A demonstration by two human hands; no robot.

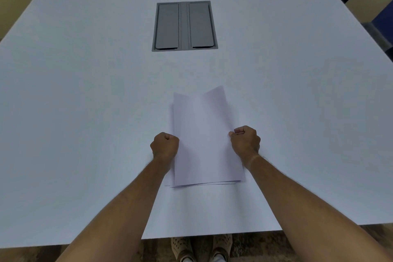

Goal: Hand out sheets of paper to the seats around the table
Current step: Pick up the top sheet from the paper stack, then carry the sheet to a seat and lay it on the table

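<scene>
Our left hand (164, 144) and right hand (245, 141) each close a grip on a side edge of the thin stack of white paper sheets (205, 136) on the pale counter (85, 102) — beyond the grip its far end buckles, so we should peel just one sheet, well short of the grey hatch (184, 26).

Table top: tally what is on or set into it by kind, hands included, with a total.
Paper stack: 1, held at both side edges; sheet count cannot be told
Grey cable hatch set into the table: 1, with 2 closed flaps
Hands: 2, left hand and right hand
Total: 4
</scene>
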